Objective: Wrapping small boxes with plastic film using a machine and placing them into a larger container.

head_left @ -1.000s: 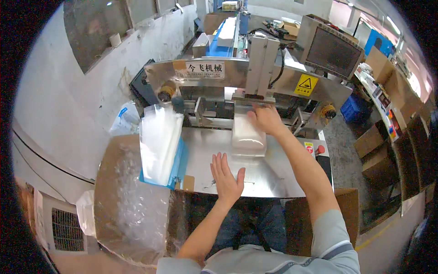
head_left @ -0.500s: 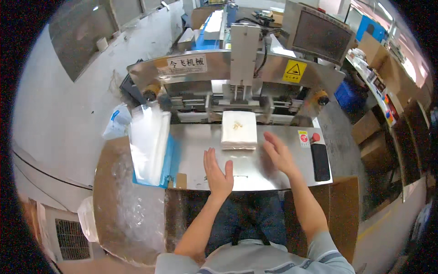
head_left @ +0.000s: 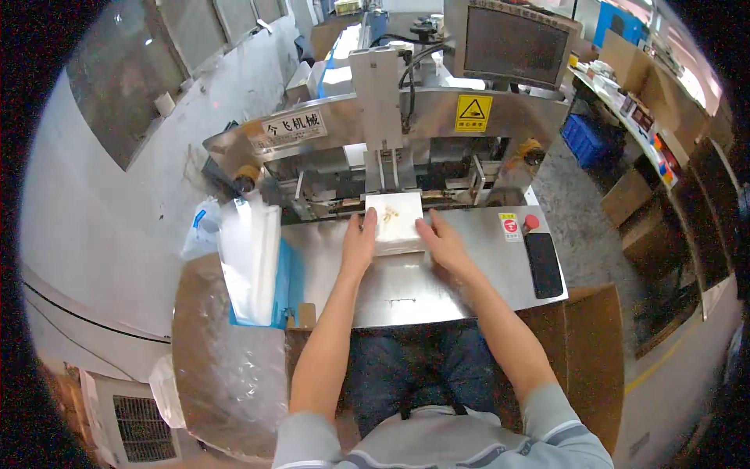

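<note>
A white flat packet (head_left: 395, 223) lies on the steel surface (head_left: 437, 285), its far end just at the mouth of the sealing machine (head_left: 391, 148) and its near end toward the person. The left hand (head_left: 360, 240) presses against the packet's left edge and the right hand (head_left: 440, 241) against its right edge; the fingers of both lie extended and flat along its sides, not curled around it. Near the packet the surface is bare metal out to its near edge. On the left, a stack of clear plastic bags (head_left: 248, 254) leans in a blue holder (head_left: 287, 285). On the right lie a black phone (head_left: 543, 264) and, far of it, a red button (head_left: 530, 223). Behind the machine stands a dark monitor (head_left: 512, 43); cardboard boxes (head_left: 625, 195) and a blue crate (head_left: 584, 139) sit on the concrete floor to the right.
</note>
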Available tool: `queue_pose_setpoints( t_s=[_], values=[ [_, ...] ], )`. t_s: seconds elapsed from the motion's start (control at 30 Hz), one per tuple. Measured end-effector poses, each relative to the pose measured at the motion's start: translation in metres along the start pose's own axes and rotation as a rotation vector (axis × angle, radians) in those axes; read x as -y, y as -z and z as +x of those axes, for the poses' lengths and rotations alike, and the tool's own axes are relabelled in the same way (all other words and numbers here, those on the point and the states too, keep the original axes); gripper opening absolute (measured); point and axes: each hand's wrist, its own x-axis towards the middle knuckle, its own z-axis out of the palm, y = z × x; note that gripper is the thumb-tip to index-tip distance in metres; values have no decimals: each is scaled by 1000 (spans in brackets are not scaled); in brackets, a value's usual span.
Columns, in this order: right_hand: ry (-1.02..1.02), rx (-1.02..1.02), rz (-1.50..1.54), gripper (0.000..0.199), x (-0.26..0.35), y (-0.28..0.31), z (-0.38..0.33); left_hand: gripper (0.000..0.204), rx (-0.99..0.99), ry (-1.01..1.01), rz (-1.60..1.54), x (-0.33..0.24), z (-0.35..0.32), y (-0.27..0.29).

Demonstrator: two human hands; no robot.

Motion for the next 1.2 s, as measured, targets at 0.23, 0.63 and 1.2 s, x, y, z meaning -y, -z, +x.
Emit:
queue_pose_setpoints(
  t_s=[0.23, 0.63, 1.2],
  values=[
    [138, 8, 418, 79, 8, -20, 1, 47, 77, -80, -307, 5, -25, -6],
    [213, 58, 357, 105, 4, 31, -119, 43, 170, -199, 290, 12, -112, 10],
    [-251, -627, -50, 91, -76, 294, -375, 43, 470, -661, 1052, 29, 107, -100]
  ],
)
